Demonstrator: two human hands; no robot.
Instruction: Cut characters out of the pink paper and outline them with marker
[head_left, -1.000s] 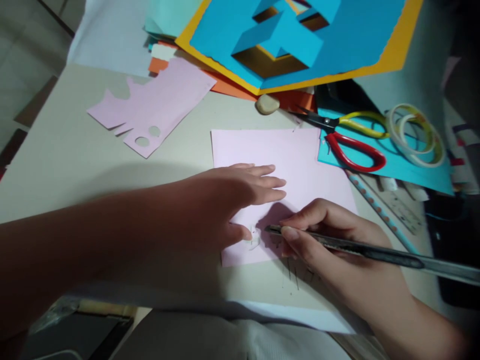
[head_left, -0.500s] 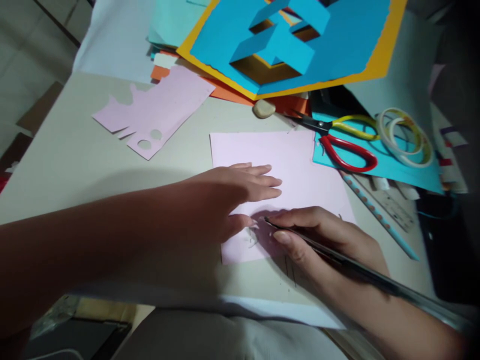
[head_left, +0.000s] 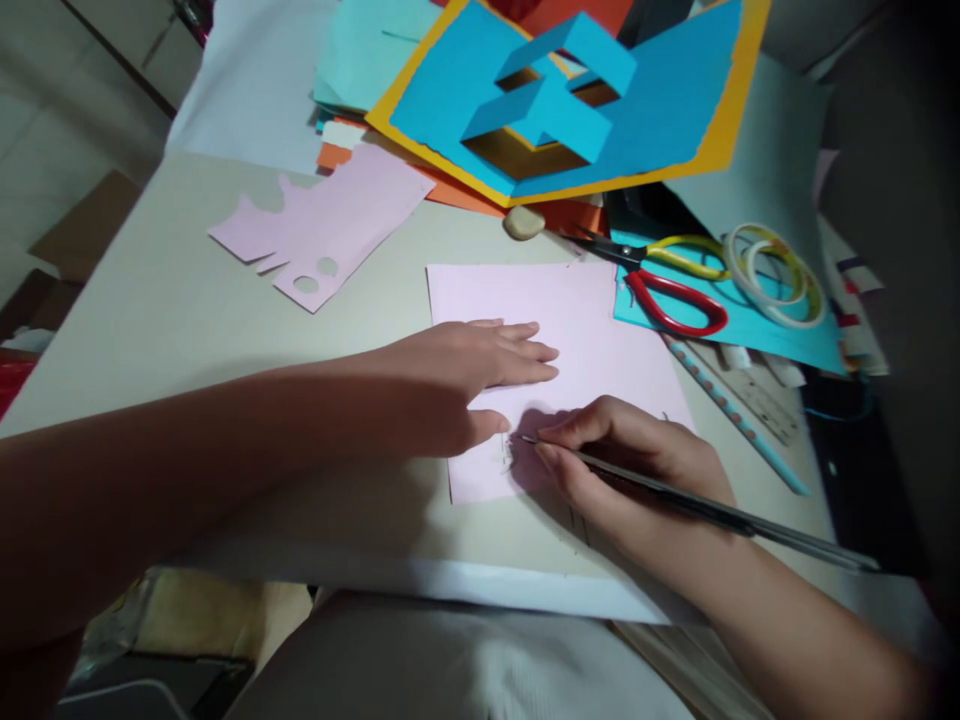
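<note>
On the counter [head_left: 150, 320], the left hand [head_left: 457, 385] lies flat on a pink sheet [head_left: 592, 330] while the right hand [head_left: 637, 460] grips a slim craft knife [head_left: 697, 510], tip on the sheet's near edge; red-and-yellow scissors [head_left: 667, 285] and tape rolls [head_left: 776, 275] lie far right.

Bare board [head_left: 165, 330] left of sheet [head_left: 600, 320]; scissors [head_left: 660, 275], tape [head_left: 776, 275] right

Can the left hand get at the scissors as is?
Probably yes: the left hand lies flat on the pink sheet, holding nothing, with only bare paper between it and the scissors.
</note>
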